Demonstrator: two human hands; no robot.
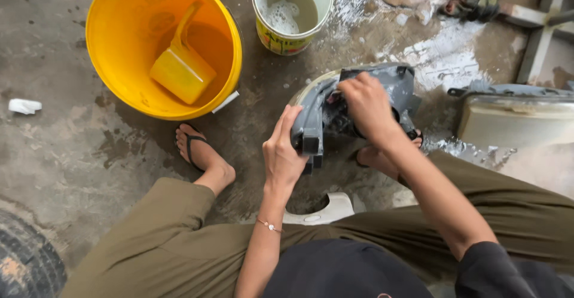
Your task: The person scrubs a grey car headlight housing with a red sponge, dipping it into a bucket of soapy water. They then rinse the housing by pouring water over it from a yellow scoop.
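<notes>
Olive-khaki trousers (161,238), loose fit, legs rolled up approx. to the calf. Dark charcoal top (353,271) w/ sleeve (487,268) pushed up past the elbow; forearms bare. Thin bracelet (269,225) w/ small pale bead on left wrist. Black flip-flops (190,148), thong type, on both feet. No gloves on left hand (282,148) or right hand (366,102).

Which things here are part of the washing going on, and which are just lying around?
In use:
- grey headlight housing, held by left hand and right hand
- soapy bucket
- yellow bucket with scoop

Lying about:
- second housing
- white scrap
- tyre
</notes>
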